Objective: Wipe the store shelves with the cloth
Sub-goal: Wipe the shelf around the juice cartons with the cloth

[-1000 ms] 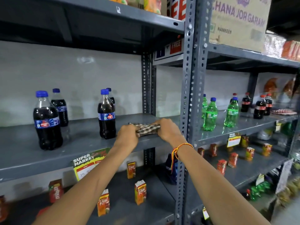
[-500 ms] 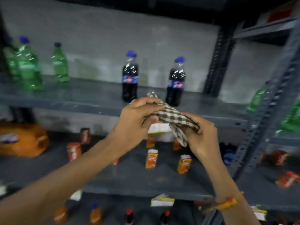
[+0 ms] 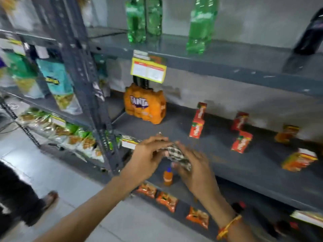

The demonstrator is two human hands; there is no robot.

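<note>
A checked cloth [image 3: 176, 153] sits bunched between two bare hands, held in the air just in front of the middle shelf [image 3: 227, 165] of a grey metal rack. The left hand [image 3: 145, 159] curls over the cloth's near-left end, its fingers [image 3: 157, 139] bent across the top; the right hand [image 3: 195, 170] cups it from the right and below, fingers partly closed around the folds. Most of the cloth is hidden inside the two grips, and motion blur smears its pattern. An orange thread band [image 3: 229, 226] circles the right wrist.

On the middle shelf, behind the cloth to the left, stands one orange pack of soda [image 3: 145, 105]. To the cloth's right are about seven small red and orange juice cartons [image 3: 196, 128], some standing and some tilted; the far ones are too blurred to count surely. Directly below the cloth, one small orange bottle [image 3: 168, 177] with a blue cap shows between the hands, and three orange snack packets [image 3: 167, 200] lie on the shelf beneath.

Above the cloth, the upper shelf [image 3: 218, 67] carries three green bottles [image 3: 201, 27], their tops cut off by the frame, one dark bottle [image 3: 309, 35] at the right edge, and one yellow price tag [image 3: 148, 70] on its front lip. Left of the cloth, past the rack's upright post [image 3: 87, 84], hang blurred bags of snacks [image 3: 57, 84]. At the far left a person's dark-clothed leg and shoe [image 3: 49, 198] stand on the tiled floor [image 3: 70, 186].
</note>
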